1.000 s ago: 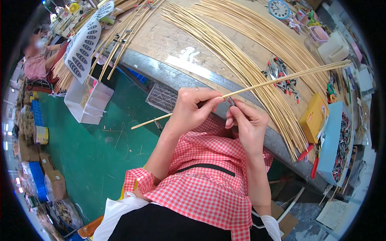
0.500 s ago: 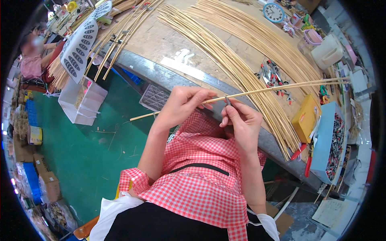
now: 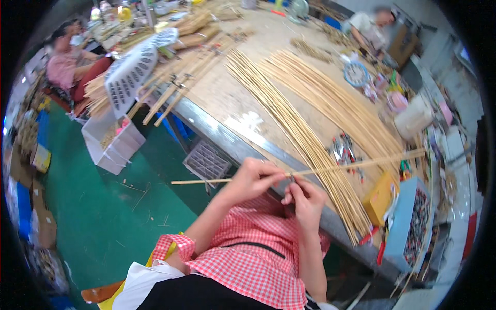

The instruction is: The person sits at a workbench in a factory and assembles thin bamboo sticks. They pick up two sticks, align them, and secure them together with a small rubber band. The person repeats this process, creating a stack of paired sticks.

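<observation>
Across my lap at the table edge I hold a pair of long thin wooden sticks (image 3: 369, 163), which run out over the table to the right. A single end sticks out to the left of my wrist. My left hand (image 3: 252, 180) is closed round the sticks, thumb and fingers pinching them. Just right of it, my right hand (image 3: 308, 202) pinches a small dark clip-like piece (image 3: 292, 179) against the sticks; its exact kind is too blurred to tell. Under the sticks lies a bundle of similar sticks (image 3: 289, 129) on the table.
A wider row of pale sticks (image 3: 330, 98) lies farther back. Small red-and-black clamps (image 3: 343, 150) lie beside it. To the right stand a yellow box (image 3: 378, 198) and a blue bin (image 3: 400, 227) of small parts. A white box (image 3: 111, 142) stands left; two people sit farther off.
My view has tilted up, so the hands sit lower in the picture and more of the table and another person show at the back. Both hands keep their hold.
</observation>
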The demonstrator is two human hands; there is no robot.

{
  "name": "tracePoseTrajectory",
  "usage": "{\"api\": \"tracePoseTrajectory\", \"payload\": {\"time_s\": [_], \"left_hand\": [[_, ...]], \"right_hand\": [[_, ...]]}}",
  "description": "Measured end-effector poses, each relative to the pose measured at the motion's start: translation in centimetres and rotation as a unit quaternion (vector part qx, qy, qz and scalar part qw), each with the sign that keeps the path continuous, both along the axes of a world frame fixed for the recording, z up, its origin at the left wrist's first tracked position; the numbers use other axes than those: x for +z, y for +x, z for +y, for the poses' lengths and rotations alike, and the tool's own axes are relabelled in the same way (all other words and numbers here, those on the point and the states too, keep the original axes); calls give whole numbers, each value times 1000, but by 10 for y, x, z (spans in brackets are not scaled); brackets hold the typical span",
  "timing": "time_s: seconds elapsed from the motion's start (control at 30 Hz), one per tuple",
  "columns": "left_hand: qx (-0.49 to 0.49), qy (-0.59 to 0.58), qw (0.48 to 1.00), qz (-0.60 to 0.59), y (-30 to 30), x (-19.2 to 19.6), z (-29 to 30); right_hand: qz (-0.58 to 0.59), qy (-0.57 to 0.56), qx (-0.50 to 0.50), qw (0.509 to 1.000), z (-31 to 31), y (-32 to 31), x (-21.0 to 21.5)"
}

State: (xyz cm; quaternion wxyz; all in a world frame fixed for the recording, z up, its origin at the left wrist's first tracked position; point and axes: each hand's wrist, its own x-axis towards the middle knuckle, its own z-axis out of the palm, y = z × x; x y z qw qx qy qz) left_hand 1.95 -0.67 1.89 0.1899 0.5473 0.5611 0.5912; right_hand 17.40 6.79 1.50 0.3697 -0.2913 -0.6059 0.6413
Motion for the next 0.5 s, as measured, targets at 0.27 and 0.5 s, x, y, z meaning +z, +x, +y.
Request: {"api": "tracePoseTrajectory", "payload": {"time_s": [0.27,0.5], "left_hand": [[-14,23,999,-26,2,-2,-1],[-21,-4,999,-28,1,0,-4]], "right_hand": [[17,-13,21,1000,-1,1,-4],[28,-30,53,998,-3,3,-3]]}}
